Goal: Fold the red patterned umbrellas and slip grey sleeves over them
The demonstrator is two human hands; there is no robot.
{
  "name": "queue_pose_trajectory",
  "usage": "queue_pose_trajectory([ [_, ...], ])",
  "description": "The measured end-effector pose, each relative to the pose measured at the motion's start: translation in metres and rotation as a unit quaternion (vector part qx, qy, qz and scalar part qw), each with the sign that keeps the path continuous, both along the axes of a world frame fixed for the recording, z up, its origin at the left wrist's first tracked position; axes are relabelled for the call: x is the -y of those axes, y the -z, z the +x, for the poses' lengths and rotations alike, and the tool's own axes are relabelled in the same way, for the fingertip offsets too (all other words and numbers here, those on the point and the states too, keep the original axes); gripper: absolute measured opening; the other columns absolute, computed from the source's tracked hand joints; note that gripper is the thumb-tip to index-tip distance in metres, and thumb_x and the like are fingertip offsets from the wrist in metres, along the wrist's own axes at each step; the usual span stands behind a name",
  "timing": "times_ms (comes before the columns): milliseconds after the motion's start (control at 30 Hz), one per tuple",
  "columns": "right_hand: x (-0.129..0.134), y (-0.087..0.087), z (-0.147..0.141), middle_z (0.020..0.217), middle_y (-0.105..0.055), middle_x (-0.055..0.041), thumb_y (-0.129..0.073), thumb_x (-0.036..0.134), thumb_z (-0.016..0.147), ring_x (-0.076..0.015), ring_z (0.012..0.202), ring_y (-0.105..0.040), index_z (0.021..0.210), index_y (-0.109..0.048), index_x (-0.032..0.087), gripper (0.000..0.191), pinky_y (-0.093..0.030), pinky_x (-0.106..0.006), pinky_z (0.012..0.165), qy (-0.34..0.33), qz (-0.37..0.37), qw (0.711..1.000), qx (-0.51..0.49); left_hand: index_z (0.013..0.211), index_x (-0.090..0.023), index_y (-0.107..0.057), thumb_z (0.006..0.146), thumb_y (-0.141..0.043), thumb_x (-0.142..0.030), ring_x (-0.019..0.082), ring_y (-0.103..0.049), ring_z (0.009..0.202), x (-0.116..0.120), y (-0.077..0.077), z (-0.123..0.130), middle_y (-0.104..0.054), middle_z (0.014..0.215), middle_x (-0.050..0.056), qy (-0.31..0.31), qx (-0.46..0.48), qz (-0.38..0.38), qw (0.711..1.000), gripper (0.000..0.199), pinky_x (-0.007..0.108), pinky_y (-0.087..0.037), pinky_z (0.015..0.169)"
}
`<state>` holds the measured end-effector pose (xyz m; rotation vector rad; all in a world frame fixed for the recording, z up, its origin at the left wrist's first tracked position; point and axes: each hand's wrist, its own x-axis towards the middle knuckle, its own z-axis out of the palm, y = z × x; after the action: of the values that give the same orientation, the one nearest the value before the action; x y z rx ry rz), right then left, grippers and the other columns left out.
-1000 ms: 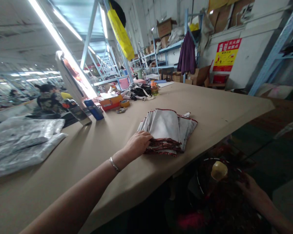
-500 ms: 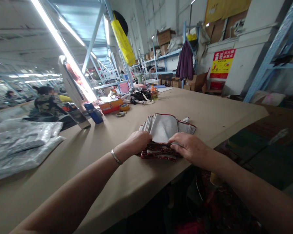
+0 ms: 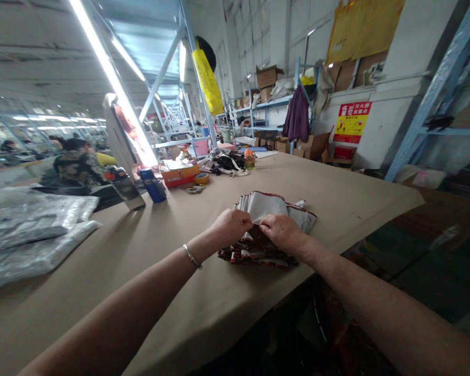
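Observation:
A stack of folded fabric pieces [image 3: 267, 203], pale grey with dark red patterned edges, lies on the brown-covered table. Both hands pinch the near edge of a piece on top, close together. My left hand [image 3: 235, 225], with a silver bracelet on its wrist, is closed on the edge at the left. My right hand [image 3: 282, 231] is closed on the same edge just to the right, thumb and fingers pressed together. Between and below them the dark red patterned side of the cloth shows. The fingertips partly hide the edge.
On the left lies clear plastic wrapping [image 3: 43, 230]. Behind it stand a clear bottle [image 3: 125, 187] and a blue bottle [image 3: 152, 185]. Farther back are an orange box [image 3: 180, 175], a tape roll [image 3: 202, 179], scissors [image 3: 196, 189] and a cloth heap [image 3: 227, 161]. A person [image 3: 78, 164] sits beyond.
My hands have drawn closer together along the fabric's near edge, the right one moving left. The edge is now lifted and gathered, with more dark red showing. The view has shifted slightly.

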<state>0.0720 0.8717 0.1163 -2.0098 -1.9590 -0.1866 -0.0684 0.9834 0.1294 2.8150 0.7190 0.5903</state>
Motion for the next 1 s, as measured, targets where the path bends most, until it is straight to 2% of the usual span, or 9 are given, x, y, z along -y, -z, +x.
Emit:
queue_pose_trajectory([
  [200,0.006,0.000,0.008,0.104,-0.064,-0.0112,-0.039,0.019,0.089,-0.0226,0.094,-0.060,0.105,-0.059,0.019,0.026,-0.042,-0.032,0.078,0.073,0.018,0.994,0.080,0.069,-0.018,-0.063,0.071,-0.048,-0.015,0.014,-0.053,0.065,0.014,-0.009,-0.005,-0.062,0.069,0.001,-0.060,0.054,0.065,0.995,0.016,0.024,-0.037,0.059],
  [333,0.024,-0.003,0.036,0.094,-0.068,-0.0134,-0.043,0.019,0.084,-0.0260,0.085,-0.064,0.107,-0.058,0.017,0.027,-0.043,-0.033,0.072,0.180,0.013,0.984,0.009,0.074,-0.020,-0.060,0.070,-0.047,-0.014,0.017,-0.055,0.069,0.026,0.000,-0.009,-0.062,0.081,0.003,-0.081,0.053,0.092,0.991,0.015,0.028,-0.039,0.061],
  [467,0.065,-0.003,0.033,0.090,-0.069,-0.0091,-0.047,0.022,0.083,-0.0246,0.088,-0.064,0.105,-0.056,0.018,0.023,-0.042,-0.030,0.075,0.173,0.130,0.975,-0.057,0.075,-0.019,-0.056,0.073,-0.048,-0.019,0.015,-0.053,0.058,0.047,0.021,-0.002,-0.055,0.064,0.000,-0.064,0.198,-0.131,0.969,0.008,0.027,-0.042,0.054],
  [633,0.130,0.026,0.001,0.077,-0.066,-0.0089,-0.044,0.019,0.085,-0.0237,0.074,-0.062,0.090,-0.058,0.018,0.015,-0.039,-0.030,0.064,0.138,0.045,0.987,-0.064,0.085,-0.020,-0.050,0.069,-0.065,-0.027,0.011,-0.056,0.058,0.112,0.021,-0.001,-0.056,0.071,-0.004,0.053,0.451,-0.569,0.685,0.023,0.023,-0.051,0.051],
  [700,0.152,0.043,-0.005,0.073,-0.065,-0.0065,-0.044,0.021,0.085,-0.0219,0.071,-0.061,0.081,-0.060,0.019,0.016,-0.040,-0.030,0.064,0.114,0.036,0.974,-0.193,0.083,-0.020,-0.051,0.066,-0.072,-0.030,0.011,-0.057,0.060,0.136,0.024,-0.004,-0.058,0.072,-0.003,0.078,0.430,-0.649,0.622,0.029,0.022,-0.051,0.052],
  [767,0.171,0.061,-0.009,0.072,-0.064,-0.0032,-0.049,0.031,0.085,-0.0196,0.071,-0.060,0.076,-0.060,0.021,0.017,-0.043,-0.029,0.066,0.088,0.090,0.893,-0.431,0.080,-0.019,-0.054,0.066,-0.074,-0.033,0.011,-0.055,0.056,0.155,0.038,-0.008,-0.058,0.068,-0.002,0.080,0.361,-0.685,0.628,0.028,0.020,-0.046,0.046],
  [867,0.194,0.084,-0.022,0.076,-0.066,-0.0014,-0.058,0.043,0.079,-0.0177,0.071,-0.061,0.078,-0.063,0.021,0.023,-0.049,-0.031,0.071,0.079,0.150,0.598,-0.783,0.066,-0.014,-0.056,0.071,-0.071,-0.037,0.007,-0.043,0.045,0.176,0.069,-0.011,-0.051,0.054,-0.002,0.119,0.159,-0.698,0.688,0.028,0.017,-0.033,0.040],
  [933,0.211,0.093,-0.035,0.077,-0.068,-0.0034,-0.061,0.044,0.075,-0.0187,0.071,-0.064,0.081,-0.066,0.019,0.026,-0.051,-0.033,0.074,0.078,0.103,0.442,-0.888,0.059,-0.013,-0.054,0.073,-0.070,-0.040,0.005,-0.037,0.042,0.186,0.086,-0.011,-0.046,0.050,-0.002,0.162,0.044,-0.736,0.656,0.034,0.017,-0.027,0.039],
  [1000,0.230,0.093,-0.047,0.073,-0.069,-0.0057,-0.060,0.044,0.077,-0.0210,0.074,-0.066,0.081,-0.068,0.017,0.028,-0.052,-0.035,0.077,0.058,0.016,0.385,-0.921,0.059,-0.014,-0.052,0.071,-0.070,-0.042,0.005,-0.037,0.042,0.194,0.094,-0.008,-0.046,0.052,-0.002,0.178,0.013,-0.794,0.581,0.036,0.018,-0.027,0.039],
])
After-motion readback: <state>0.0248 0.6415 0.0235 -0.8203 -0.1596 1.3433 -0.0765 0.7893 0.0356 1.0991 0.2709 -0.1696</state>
